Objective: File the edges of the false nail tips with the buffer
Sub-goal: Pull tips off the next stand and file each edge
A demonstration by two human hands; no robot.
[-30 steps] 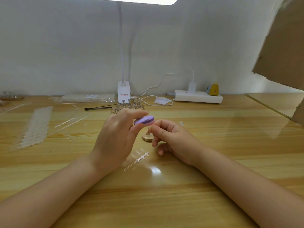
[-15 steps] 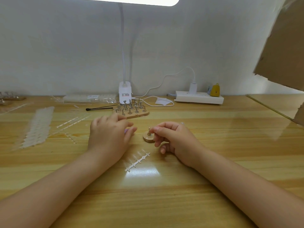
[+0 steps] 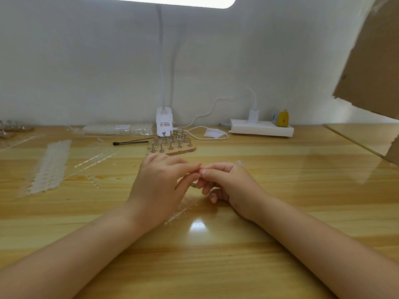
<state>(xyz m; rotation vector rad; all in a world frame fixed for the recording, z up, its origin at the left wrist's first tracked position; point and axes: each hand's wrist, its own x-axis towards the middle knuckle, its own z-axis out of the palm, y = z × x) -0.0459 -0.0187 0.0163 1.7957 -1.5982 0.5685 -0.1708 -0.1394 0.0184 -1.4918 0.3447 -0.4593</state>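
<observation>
Wooden table fills the lower half of the frame, and both forearms are laid across it toward the centre. The left hand and right hand are brought together at mid-frame, fingertips touching. The right hand's thumb and forefinger are pinched together; what is pinched is too small to tell. The left hand's fingers are curled toward that pinch, but whether anything is gripped cannot be told. The buffer is not seen in this view. A clear strip of nail tips is laid on the table just below the hands, partly covered by the left hand. More strips are spread at the left. A wooden stand with small metal holders is placed just above the hands, with a black brush to its left. A lamp base and power strip are set against the wall.
</observation>
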